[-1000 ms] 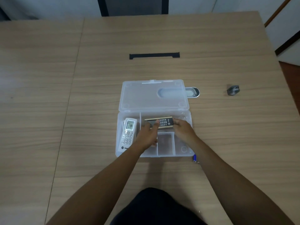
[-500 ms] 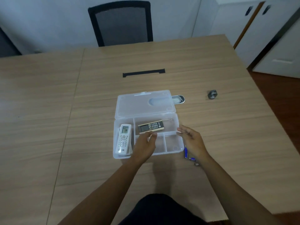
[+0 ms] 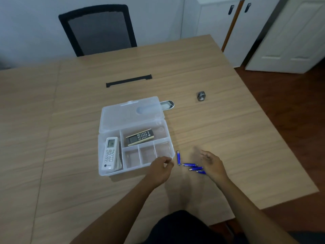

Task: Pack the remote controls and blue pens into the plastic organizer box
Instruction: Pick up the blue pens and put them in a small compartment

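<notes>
The clear plastic organizer box (image 3: 105, 171) lies open on the table, its lid (image 3: 126, 117) folded back. A white remote (image 3: 110, 153) fills the long left compartment. A dark remote with a tan edge (image 3: 139, 137) rests at a slant in the wide rear compartment. The three small front compartments hold nothing. Several blue pens (image 3: 190, 165) lie loose on the table just right of the box. My left hand (image 3: 161, 169) hovers at the box's front right corner, fingers loosely curled and empty. My right hand (image 3: 211, 162) hangs open right beside the pens.
A small metal tin (image 3: 168, 104) peeks out behind the lid. A grey roll of tape (image 3: 201, 96) sits to the far right. A black strip (image 3: 128, 80) is set into the wooden table (image 3: 228, 138). A black chair (image 3: 98, 29) stands beyond.
Both hands let go of the dark remote, which now lies in the rear compartment. They drew back toward me and to the right, ending near the pens. The view tilted up.
</notes>
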